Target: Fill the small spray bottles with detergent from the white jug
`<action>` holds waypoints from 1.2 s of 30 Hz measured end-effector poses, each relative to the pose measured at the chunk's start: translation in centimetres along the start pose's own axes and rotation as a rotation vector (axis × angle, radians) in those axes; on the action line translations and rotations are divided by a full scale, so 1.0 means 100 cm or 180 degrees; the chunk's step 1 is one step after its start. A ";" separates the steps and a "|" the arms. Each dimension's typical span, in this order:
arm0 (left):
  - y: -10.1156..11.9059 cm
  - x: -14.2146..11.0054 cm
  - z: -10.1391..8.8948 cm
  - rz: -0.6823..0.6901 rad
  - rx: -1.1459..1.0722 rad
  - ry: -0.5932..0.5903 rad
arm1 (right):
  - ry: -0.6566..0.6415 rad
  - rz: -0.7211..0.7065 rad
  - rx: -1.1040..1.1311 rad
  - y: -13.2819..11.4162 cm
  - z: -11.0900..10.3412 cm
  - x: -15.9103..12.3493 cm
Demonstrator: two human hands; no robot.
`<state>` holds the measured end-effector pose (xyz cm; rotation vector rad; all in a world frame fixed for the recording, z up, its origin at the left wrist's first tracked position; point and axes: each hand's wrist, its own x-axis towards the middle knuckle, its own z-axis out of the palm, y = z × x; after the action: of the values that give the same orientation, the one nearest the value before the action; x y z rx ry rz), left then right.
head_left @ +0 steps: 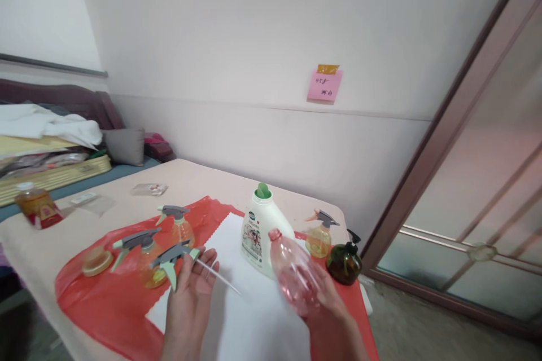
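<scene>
My left hand (197, 276), palm up, holds a grey and green spray trigger head (173, 259) with its thin white tube (220, 276) pointing right over the white sheet. In my right hand (328, 293) is a clear pink bottle (292, 271), tilted, its open neck up and to the left. Behind that bottle stands a large pale green detergent jug (265, 231) with no cap on and a green spout showing. Between my hands the trigger head and the pink bottle are apart.
Spray bottles (183, 231) and a round lid (97, 261) are on red plastic (105, 304) at left. A yellowish spray bottle (319, 240) and a dark pump bottle (345, 264) stand at right. A drink bottle (37, 206) is far left. A pink note (324, 86) hangs on the wall.
</scene>
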<state>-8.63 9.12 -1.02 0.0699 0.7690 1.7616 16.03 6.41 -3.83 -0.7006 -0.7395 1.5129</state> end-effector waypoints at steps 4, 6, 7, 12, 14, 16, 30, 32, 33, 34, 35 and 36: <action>-0.002 -0.002 -0.002 -0.0053 -0.0026 -0.0141 | 0.0594 -0.0805 -0.1212 -0.056 0.034 0.016; -0.002 -0.003 -0.003 -0.0063 -0.0036 -0.0164 | 0.0655 -0.0922 -0.1647 -0.079 0.046 0.029; -0.001 -0.002 -0.003 -0.0068 -0.0045 -0.0162 | 0.0656 -0.0951 -0.1809 -0.088 0.051 0.037; 0.000 0.001 -0.005 -0.0179 -0.0101 -0.0145 | 0.0661 -0.1064 -0.2553 -0.110 0.060 0.074; 0.000 0.001 -0.006 -0.0228 -0.0103 -0.0172 | 0.0675 -0.1078 -0.2851 -0.114 0.062 0.082; 0.001 0.001 -0.006 -0.0235 -0.0119 -0.0179 | 0.0687 -0.1097 -0.3148 -0.120 0.065 0.085; 0.001 -0.001 -0.005 -0.0246 -0.0207 -0.0162 | 0.0344 -0.1255 -0.4751 -0.174 0.150 0.122; 0.001 -0.002 -0.005 -0.0189 -0.0220 -0.0200 | 0.0340 -0.1230 -0.4834 -0.178 0.163 0.131; 0.001 -0.002 -0.005 -0.0178 -0.0237 -0.0210 | 0.0335 -0.1226 -0.4872 -0.179 0.168 0.135; 0.001 -0.002 -0.005 -0.0195 -0.0256 -0.0200 | 0.0328 -0.1226 -0.4913 -0.180 0.173 0.138; 0.002 -0.002 -0.005 -0.0230 -0.0273 -0.0182 | 0.0319 -0.1226 -0.4957 -0.180 0.177 0.140; 0.002 -0.001 -0.005 -0.0266 -0.0291 -0.0175 | 0.0307 -0.1222 -0.5005 -0.181 0.181 0.142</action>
<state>-8.96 8.79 -1.28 0.0243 0.6422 1.7059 11.80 20.55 21.43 -1.5992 -1.8465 0.2829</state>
